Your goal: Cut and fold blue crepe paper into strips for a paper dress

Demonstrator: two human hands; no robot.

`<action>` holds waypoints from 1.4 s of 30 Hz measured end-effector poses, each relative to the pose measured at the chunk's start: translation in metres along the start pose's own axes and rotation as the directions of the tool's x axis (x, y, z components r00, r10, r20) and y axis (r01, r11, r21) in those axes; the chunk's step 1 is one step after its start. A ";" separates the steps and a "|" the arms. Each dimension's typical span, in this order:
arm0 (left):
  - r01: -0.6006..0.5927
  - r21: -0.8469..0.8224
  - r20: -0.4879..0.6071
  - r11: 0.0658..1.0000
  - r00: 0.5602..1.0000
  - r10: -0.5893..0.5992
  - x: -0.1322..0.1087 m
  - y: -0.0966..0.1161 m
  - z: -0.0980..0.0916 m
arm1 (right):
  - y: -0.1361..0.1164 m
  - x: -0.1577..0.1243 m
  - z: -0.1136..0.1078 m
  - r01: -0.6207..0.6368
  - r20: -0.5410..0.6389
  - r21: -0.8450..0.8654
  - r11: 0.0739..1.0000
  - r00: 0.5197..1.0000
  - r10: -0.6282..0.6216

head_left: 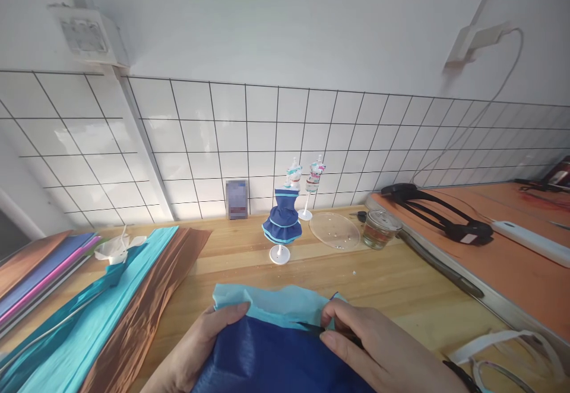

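Note:
At the bottom middle lies a dark blue sheet [276, 360] of cloth or paper, a light blue strip [289, 304] running along its far edge. My left hand [209, 336] is closed on the left end of this edge, thumb on top. My right hand [365, 342] is closed round a slim black pointed tool [314, 327], whose tip rests where the two blues meet. Most of the tool is hidden by the fingers. Beyond the sheet stands a small dress form wearing a dark blue tiered dress [282, 218] with light blue trim.
Two small decorated forms [316, 176] stand behind the dress. Right of them are a clear round plate [335, 231] and a lidded glass jar [379, 231]. Turquoise [111, 298] and brown [155, 298] sheets lie left. White-framed glasses [503, 345] lie near right.

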State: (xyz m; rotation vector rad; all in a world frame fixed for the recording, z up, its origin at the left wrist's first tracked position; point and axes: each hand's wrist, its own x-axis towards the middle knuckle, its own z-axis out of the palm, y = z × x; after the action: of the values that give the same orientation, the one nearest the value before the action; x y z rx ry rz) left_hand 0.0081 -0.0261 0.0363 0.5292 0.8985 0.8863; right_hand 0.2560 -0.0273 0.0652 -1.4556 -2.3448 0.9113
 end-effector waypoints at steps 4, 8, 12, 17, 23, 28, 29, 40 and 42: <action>-0.006 0.017 0.014 1.000 1.000 0.006 -0.001 0.000 0.001 | -0.003 0.002 0.002 0.004 0.038 0.029 1.000 0.999 -0.005; -0.027 -0.006 0.014 1.000 1.000 0.027 0.000 -0.001 0.000 | -0.004 0.003 0.001 0.000 0.045 0.029 1.000 0.999 -0.001; -0.014 -0.038 0.015 0.999 1.000 0.015 0.001 -0.002 -0.004 | -0.003 0.003 -0.001 0.013 0.036 -0.010 1.000 0.999 -0.013; -0.021 -0.030 -0.024 0.999 1.000 0.020 0.002 -0.002 -0.005 | -0.003 -0.001 -0.005 -0.024 0.029 -0.023 0.999 0.999 0.024; 0.009 -0.058 -0.057 0.998 0.998 -0.012 0.000 -0.003 -0.002 | -0.003 -0.002 -0.007 -0.025 0.055 -0.017 1.000 0.998 0.025; -0.019 -0.022 -0.075 1.000 0.997 0.018 0.000 -0.003 -0.001 | -0.006 0.003 -0.005 0.015 0.036 -0.010 1.000 0.999 -0.015; -0.026 -0.019 -0.067 0.999 0.997 0.025 0.000 -0.003 -0.002 | -0.008 0.004 -0.005 0.023 0.032 -0.010 1.000 0.999 -0.023; -0.083 -0.040 -0.061 0.996 0.995 0.081 -0.005 0.001 0.003 | -0.020 0.010 0.001 0.034 0.023 0.017 0.999 0.999 -0.034; -0.100 -0.048 -0.054 0.994 0.994 0.098 -0.005 0.001 0.003 | -0.021 0.010 0.002 0.023 0.032 0.020 1.000 0.999 -0.023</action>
State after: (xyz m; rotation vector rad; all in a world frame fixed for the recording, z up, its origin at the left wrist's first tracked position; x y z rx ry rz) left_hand 0.0087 -0.0294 0.0407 0.5125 0.9003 1.0142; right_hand 0.2353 -0.0258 0.0754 -1.4139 -2.3636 0.9553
